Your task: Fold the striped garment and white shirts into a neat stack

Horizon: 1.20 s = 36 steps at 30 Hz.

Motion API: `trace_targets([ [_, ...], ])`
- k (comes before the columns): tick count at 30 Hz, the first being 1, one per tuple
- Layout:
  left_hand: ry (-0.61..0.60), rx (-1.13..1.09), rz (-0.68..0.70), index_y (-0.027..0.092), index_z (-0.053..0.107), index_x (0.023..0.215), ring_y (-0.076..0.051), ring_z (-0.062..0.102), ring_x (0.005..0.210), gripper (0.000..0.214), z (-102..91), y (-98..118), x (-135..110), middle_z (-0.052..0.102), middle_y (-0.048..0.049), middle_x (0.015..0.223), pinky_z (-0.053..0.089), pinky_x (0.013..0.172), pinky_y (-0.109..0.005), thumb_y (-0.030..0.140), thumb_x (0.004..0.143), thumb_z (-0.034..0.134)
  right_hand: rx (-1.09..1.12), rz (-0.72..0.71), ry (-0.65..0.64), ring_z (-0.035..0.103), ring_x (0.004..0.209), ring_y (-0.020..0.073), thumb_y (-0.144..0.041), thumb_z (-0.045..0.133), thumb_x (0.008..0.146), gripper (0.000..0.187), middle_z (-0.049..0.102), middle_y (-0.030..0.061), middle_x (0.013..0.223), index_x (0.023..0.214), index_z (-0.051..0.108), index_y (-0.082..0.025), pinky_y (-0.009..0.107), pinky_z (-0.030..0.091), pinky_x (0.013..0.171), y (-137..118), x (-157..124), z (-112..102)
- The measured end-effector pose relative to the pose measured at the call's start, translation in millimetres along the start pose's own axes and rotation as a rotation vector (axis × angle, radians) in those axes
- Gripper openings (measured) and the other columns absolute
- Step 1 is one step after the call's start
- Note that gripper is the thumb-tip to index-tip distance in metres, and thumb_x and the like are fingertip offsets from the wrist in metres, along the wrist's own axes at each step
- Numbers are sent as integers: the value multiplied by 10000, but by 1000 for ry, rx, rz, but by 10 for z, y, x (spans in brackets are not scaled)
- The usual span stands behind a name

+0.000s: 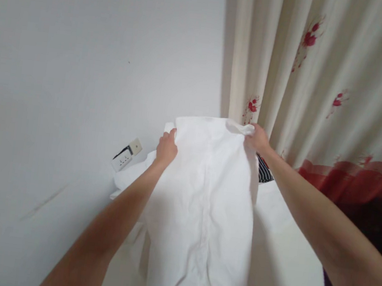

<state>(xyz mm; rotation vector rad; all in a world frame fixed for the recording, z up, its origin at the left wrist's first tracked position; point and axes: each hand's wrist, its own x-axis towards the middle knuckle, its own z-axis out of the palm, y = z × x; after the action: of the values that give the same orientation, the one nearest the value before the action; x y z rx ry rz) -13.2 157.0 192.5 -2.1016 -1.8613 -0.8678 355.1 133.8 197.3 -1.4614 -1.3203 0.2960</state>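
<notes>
Our left fingers and right fingers clamp the cloth near its top; uneven pulling could skew it.

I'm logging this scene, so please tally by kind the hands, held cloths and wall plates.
Bare left hand and bare right hand: 2 hands
Large creased white cloth: 1 held cloth
White rectangular socket plate and cream square plate: 2 wall plates
Total: 5
</notes>
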Motion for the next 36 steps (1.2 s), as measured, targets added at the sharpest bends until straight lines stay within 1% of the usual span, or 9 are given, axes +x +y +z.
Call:
trace_targets([
  [3,-79,61,-2,189,309,1568,-369,477,1290,777,283,-33,-243,406,-213,1487,449,1007,-483,67,830,521,-153,20,-22,456,1348,322,-138,712,725,721,540,191,1433,1409,485,-93,449,353,1140,109,-101,383],
  [7,-126,117,153,201,470,1473,-366,392,1375,591,547,-32,-752,413,-170,1521,410,1071,-525,138,886,504,-364,89,-56,403,1388,361,-155,635,792,657,448,183,1520,1435,497,-155,500,350,1128,619,-511,496],
  [12,-321,127,355,216,587,1361,-373,344,1448,459,633,251,-1270,446,-157,1539,280,1166,-586,204,904,548,-526,225,-88,544,1252,319,-189,565,833,467,637,183,1286,1289,640,-127,438,407,1078,1174,-854,303],
  [17,-535,-35,467,261,487,1467,-315,329,1485,497,654,622,-1653,432,-106,1579,229,1207,-569,302,971,498,-610,249,-97,590,1194,255,-227,447,903,460,676,142,1235,1321,613,-130,360,426,1052,1399,-1193,130],
  [20,-638,-101,482,288,398,1532,-320,290,1507,547,674,726,-1880,367,-92,1620,236,1202,-592,364,994,459,-666,270,-103,582,1197,276,-225,441,901,505,644,163,1283,1383,555,-128,381,445,1016,1477,-1519,-10],
  [24,-707,-126,455,300,342,1566,-342,224,1529,578,676,666,-2164,288,-89,1656,240,1192,-617,407,1004,423,-764,296,-78,481,1284,403,-305,511,892,510,556,231,1369,1363,563,-114,556,399,1028,1560,-1887,-282],
  [27,-738,-131,419,323,322,1573,-341,207,1534,580,644,563,-2325,269,-82,1663,252,1181,-625,408,1006,413,-888,337,-52,490,1252,442,-423,551,893,519,560,256,1327,1309,589,-114,604,412,975,1613,-1990,-488],
  [29,-743,-134,403,337,318,1572,-332,192,1539,581,598,510,-2403,261,-78,1666,239,1185,-626,403,1004,420,-940,345,-83,539,1201,429,-431,541,909,477,593,253,1266,1265,610,-121,570,447,929,1635,-1997,-583],
  [36,-708,-198,373,374,359,1548,-312,208,1536,562,388,320,-2609,289,-56,1657,241,1191,-610,346,995,453,-867,286,-224,692,983,276,-158,437,925,305,718,157,1062,1143,651,-151,344,486,813,1563,-2051,-854],
])
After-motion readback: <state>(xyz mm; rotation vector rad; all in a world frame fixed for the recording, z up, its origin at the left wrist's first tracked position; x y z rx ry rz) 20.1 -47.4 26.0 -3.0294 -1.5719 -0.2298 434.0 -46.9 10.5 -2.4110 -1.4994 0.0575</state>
